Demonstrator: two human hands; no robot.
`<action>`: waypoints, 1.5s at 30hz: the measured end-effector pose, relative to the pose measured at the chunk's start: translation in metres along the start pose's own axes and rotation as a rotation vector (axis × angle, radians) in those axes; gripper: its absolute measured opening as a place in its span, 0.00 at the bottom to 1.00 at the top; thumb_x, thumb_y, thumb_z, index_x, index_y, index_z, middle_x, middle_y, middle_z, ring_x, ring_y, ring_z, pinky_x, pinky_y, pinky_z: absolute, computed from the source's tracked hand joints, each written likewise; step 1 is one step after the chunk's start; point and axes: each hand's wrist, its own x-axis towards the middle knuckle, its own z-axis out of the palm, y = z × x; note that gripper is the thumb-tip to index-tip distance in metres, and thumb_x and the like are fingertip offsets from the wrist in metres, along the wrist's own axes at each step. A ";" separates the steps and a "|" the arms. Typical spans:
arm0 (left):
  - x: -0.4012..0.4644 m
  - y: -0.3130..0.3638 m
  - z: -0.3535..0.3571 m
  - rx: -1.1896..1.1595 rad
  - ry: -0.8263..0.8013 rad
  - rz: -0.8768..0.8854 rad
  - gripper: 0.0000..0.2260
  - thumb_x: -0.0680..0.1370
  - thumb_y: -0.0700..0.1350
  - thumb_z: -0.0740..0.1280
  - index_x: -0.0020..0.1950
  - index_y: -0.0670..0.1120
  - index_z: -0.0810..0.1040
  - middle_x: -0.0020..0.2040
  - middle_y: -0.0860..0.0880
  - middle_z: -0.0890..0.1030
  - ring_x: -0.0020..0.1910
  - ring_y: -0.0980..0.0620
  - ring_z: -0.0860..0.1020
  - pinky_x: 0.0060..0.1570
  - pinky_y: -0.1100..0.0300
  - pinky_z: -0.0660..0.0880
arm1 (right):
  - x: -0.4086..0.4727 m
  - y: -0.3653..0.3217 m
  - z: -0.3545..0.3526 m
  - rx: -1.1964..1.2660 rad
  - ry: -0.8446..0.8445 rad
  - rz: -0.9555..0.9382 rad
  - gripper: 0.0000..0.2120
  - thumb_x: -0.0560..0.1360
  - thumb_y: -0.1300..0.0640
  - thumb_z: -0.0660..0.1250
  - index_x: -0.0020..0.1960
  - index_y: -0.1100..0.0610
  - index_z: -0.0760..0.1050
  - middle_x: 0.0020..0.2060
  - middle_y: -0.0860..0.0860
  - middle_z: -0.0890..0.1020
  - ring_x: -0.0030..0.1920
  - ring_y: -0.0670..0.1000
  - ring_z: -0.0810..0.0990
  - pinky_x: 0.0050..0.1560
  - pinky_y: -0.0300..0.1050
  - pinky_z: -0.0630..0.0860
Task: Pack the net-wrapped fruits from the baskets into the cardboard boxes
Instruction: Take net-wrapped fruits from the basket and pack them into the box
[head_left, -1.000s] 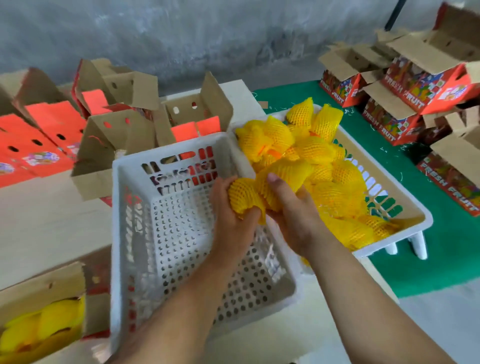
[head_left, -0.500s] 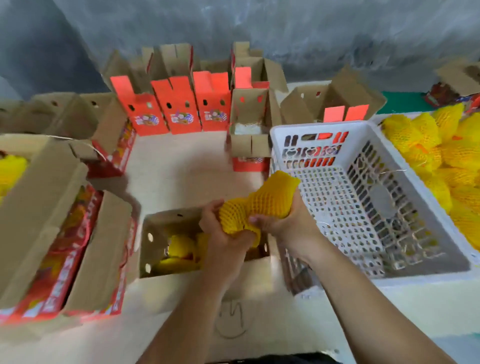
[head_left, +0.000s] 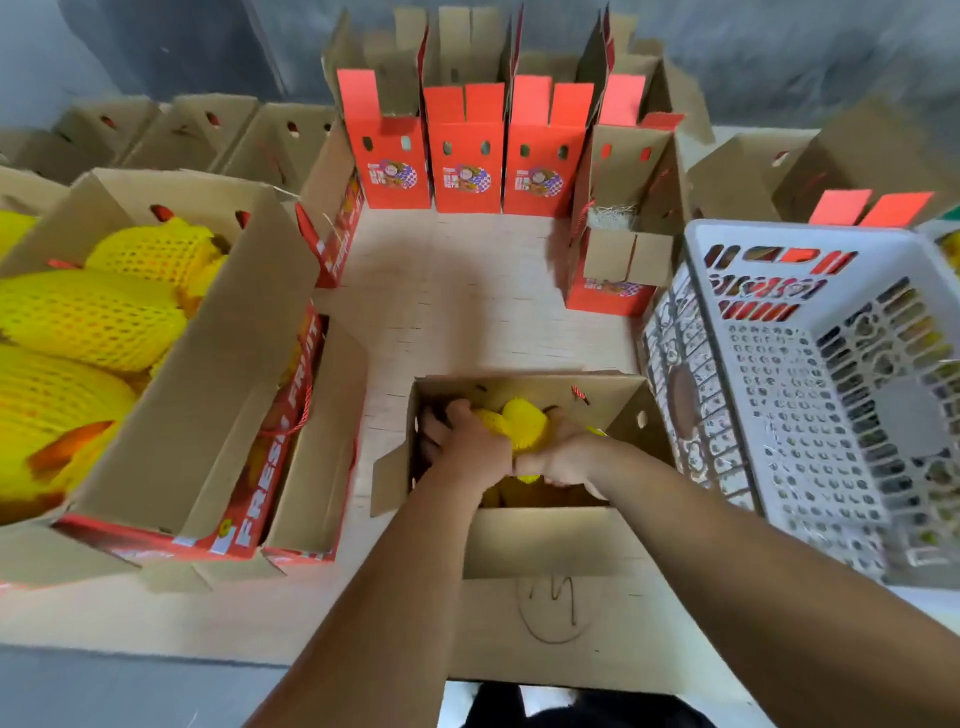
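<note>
Both my hands are down inside the open cardboard box (head_left: 613, 410) in front of me, and together they grip a fruit in yellow foam net (head_left: 511, 423). My left hand (head_left: 467, 441) holds its left side with fingers curled round it. My right hand (head_left: 563, 452) holds its right side. Another yellow fruit shows dimly underneath, mostly hidden by my hands. An empty white plastic basket (head_left: 810, 395) stands just right of the box. At the left, a larger open box (head_left: 218, 332) holds several net-wrapped fruits (head_left: 88, 317).
A row of upright red boxes (head_left: 467, 150) with open flaps stands at the back of the wooden table (head_left: 467, 301). More open brown boxes (head_left: 187, 130) line the far left. A small red box (head_left: 613, 260) sits near the basket's far corner.
My hands carried the netted fruit from the full basket, leftward past the empty one, and lowered it into the box in front of me. My view swung left and down.
</note>
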 end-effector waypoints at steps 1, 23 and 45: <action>-0.003 0.003 0.002 0.021 0.033 -0.003 0.32 0.79 0.46 0.65 0.80 0.56 0.55 0.81 0.48 0.45 0.79 0.40 0.50 0.78 0.42 0.55 | 0.002 -0.003 0.005 -0.001 0.010 0.006 0.49 0.62 0.41 0.82 0.75 0.57 0.64 0.60 0.57 0.81 0.60 0.60 0.80 0.58 0.53 0.79; -0.126 0.163 0.221 -0.062 -0.175 0.943 0.07 0.83 0.50 0.60 0.56 0.57 0.77 0.52 0.57 0.81 0.51 0.59 0.80 0.52 0.57 0.78 | -0.147 0.179 -0.166 0.366 0.875 -0.427 0.21 0.79 0.62 0.67 0.70 0.50 0.73 0.55 0.37 0.80 0.54 0.32 0.79 0.50 0.25 0.73; -0.115 0.338 0.491 1.095 0.189 1.093 0.24 0.78 0.64 0.58 0.70 0.55 0.74 0.74 0.49 0.70 0.69 0.43 0.70 0.70 0.45 0.65 | -0.070 0.466 -0.450 -0.553 0.476 0.278 0.40 0.75 0.50 0.72 0.80 0.50 0.53 0.76 0.55 0.58 0.75 0.63 0.57 0.69 0.55 0.67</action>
